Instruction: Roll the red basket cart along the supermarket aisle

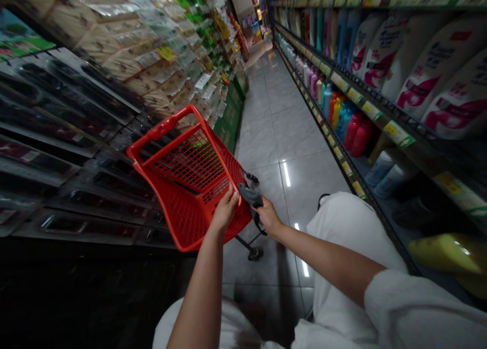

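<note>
A red plastic shopping cart with a grid wall and dark wheels stands tilted in view, left of the middle. My left hand is closed on its near right rim, with the fingers partly hidden. Just to the right, my right hand pinches a dark grey cloth-like piece, with a dark strap or loop hanging below it. The grey piece lies against the outside of the cart's rim, close to my left fingertips. Nothing can be seen inside the cart.
Shelves with bottles and price tags line the right side, close to my knee. Packaged goods are stacked on the left, above boxed items. A grey tiled floor runs between them down the aisle.
</note>
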{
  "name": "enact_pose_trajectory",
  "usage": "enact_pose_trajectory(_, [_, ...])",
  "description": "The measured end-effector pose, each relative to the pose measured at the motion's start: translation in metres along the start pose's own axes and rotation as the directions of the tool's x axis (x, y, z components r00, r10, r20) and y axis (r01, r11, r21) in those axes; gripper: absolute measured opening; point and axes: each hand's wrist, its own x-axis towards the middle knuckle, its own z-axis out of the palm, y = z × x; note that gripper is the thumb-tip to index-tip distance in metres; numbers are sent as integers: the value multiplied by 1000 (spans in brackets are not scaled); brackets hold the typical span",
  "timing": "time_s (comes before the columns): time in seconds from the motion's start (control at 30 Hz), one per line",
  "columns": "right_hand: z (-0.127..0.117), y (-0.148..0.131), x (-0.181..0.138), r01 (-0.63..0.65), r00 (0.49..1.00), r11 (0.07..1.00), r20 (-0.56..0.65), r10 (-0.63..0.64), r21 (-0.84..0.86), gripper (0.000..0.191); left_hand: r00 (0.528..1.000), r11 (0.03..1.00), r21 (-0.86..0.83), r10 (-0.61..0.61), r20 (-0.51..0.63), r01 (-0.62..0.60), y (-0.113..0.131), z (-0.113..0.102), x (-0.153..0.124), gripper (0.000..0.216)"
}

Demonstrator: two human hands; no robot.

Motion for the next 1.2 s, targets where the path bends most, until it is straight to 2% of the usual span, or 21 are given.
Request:
enact_pose_trajectory(0.07, [-6,4,3,-5,1000,999,-15,4,-52,51,1000,1000,-5,8,-4,-8,3,4,5,69])
enact_pose_trajectory(0.17, [-10,16,-1,-46,992,990,-123,29,-133,58,999,1000,-12,-3,-35,2,7,8,9,68])
enact_pose_trajectory(0.23, [-5,17,-6,2,990,988,-138,-24,-155,62,999,999,-36,-27,-43,25,8,9,11,67])
enact_pose_trajectory(0.37, [2,6,-14,226,974,959,26,-225,-169,69,998,991,-124,-55,-10,54,10,10,14,70])
enact_pose_trajectory(0.43, [-2,7,-15,265,964,943,74,-255,-200,71,997,985,-158,-71,-1,70,11,11,14,71])
enact_pose_trajectory(0.6, [-13,21,-17,120,987,944,-68,-148,-309,68,996,983,-165,-82,21,84,14,11,14,61])
enact_pose_trajectory(0.73, [-9,10,-17,254,967,920,74,-243,-297,74,996,983,-162,-89,17,91,13,11,16,56])
enact_pose_trajectory(0.8, [-11,8,-17,282,959,910,122,-257,-304,77,995,982,-161,-95,5,95,12,12,17,55])
enact_pose_trajectory(1.0, [-20,27,-20,54,994,928,-68,-85,-369,72,996,989,-119,-90,3,90,14,11,14,61])
enact_pose_trajectory(1.2, [-10,17,-32,217,976,915,93,-197,-340,76,990,988,-73,-135,35,137,16,8,8,71])
